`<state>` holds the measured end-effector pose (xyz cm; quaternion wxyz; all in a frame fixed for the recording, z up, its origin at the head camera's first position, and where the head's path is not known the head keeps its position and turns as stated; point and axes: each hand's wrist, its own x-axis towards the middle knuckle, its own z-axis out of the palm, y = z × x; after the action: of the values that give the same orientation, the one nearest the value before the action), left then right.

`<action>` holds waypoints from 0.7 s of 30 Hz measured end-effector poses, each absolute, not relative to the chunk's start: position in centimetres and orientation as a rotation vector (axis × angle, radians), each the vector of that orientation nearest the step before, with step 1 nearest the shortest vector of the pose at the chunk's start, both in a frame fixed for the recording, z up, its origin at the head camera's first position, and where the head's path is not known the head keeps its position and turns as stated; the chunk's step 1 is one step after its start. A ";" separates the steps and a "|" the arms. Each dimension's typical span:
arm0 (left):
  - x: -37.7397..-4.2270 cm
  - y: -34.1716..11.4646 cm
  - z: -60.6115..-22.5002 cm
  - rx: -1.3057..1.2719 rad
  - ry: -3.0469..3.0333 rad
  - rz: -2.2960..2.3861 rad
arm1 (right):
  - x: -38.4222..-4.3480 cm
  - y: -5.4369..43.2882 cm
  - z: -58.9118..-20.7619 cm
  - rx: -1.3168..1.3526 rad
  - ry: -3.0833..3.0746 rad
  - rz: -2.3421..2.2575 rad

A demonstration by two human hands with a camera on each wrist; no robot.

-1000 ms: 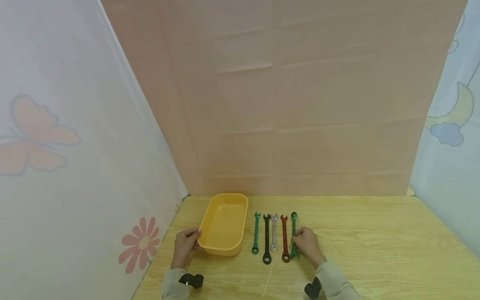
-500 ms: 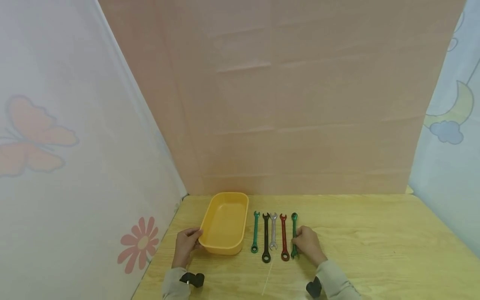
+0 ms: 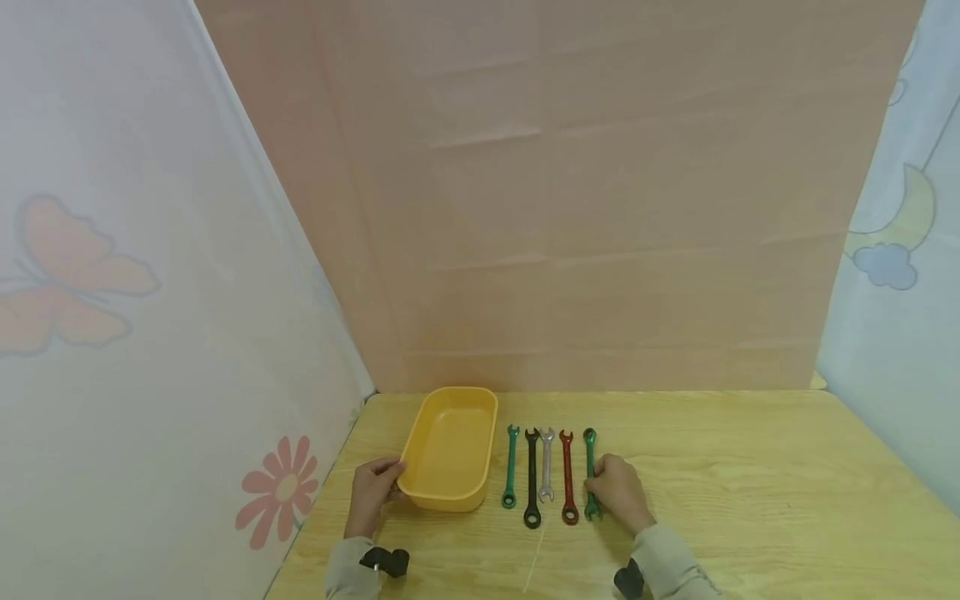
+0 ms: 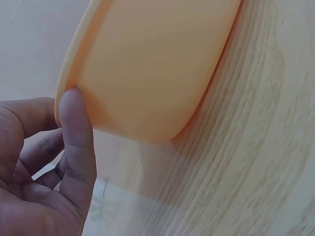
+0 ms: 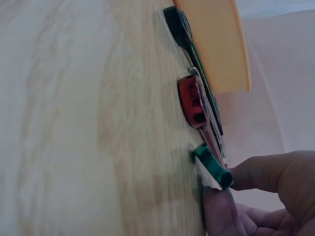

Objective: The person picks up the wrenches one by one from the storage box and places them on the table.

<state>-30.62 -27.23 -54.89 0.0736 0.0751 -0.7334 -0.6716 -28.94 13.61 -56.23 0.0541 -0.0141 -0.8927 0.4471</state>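
My left hand (image 3: 369, 493) pinches the near left rim of a yellow plastic basin (image 3: 452, 454); in the left wrist view the thumb (image 4: 78, 130) lies along its inner wall. To the right of the basin several combination wrenches lie side by side. From left to right they are a green wrench (image 3: 512, 467), a black wrench (image 3: 532, 477), a silver wrench (image 3: 547, 465), a red wrench (image 3: 567, 475) and another green wrench (image 3: 590, 457). This rightmost one is pinched low on its shaft by my right hand (image 3: 618, 492). Its open end (image 5: 212, 166) shows beside the fingertips in the right wrist view.
The light wooden table (image 3: 750, 475) runs up to a hanging pinkish-brown cloth (image 3: 600, 250) at the back. A printed white curtain (image 3: 187, 400) borders the left side. Another printed curtain (image 3: 900, 350) hangs at the right.
The rightmost green wrench has shifted slightly right with my right hand, so its gap to the red wrench is a little wider. My left hand keeps its grip on the basin.
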 end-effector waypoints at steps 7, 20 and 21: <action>-30.7 -27.3 -54.9 0.232 -2.208 -2.018 | -29.0 13.4 -56.3 -0.039 -2.707 1.287; -30.7 -27.2 -55.1 0.242 -2.225 -1.972 | -29.2 13.3 -56.5 -0.092 -2.804 1.177; -30.7 -27.2 -55.1 0.240 -2.228 -1.969 | -29.2 13.3 -56.5 -0.089 -2.801 1.175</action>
<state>-30.71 -27.21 -55.15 0.0790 0.0801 -0.7445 -0.6580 -29.19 13.34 -56.50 0.0512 -0.0291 -0.9206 0.3860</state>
